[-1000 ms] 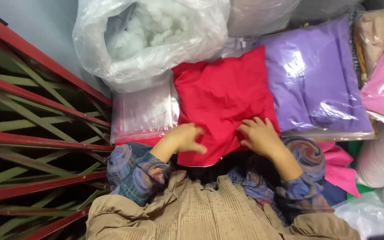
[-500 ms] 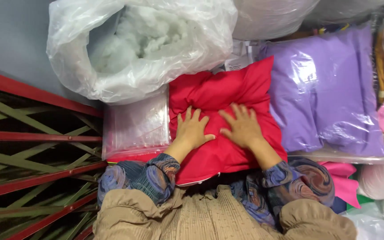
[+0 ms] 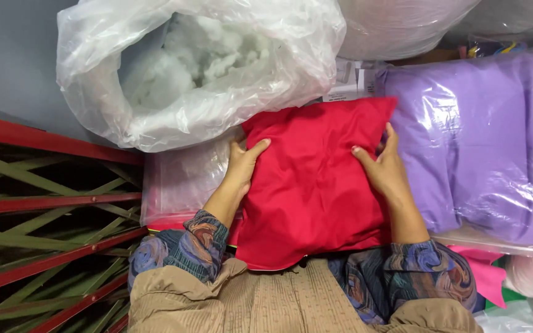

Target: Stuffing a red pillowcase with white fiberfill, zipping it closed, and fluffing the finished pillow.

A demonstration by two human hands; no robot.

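The red cushion lies between both hands, its long axis running from about 6 to 12 o'clock. The left hand clasps its 9 o'clock edge and the right hand its 3 o'clock edge. Each grip is closed on the fabric, equally near, with the purple bagged cushion just beside at 3 o'clock.

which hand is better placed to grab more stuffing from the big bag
Left, probably. The left hand grips the red pillow's left edge, right below the open clear bag of white stuffing. The right hand holds the opposite edge, beside the purple pillow, farther from the bag.
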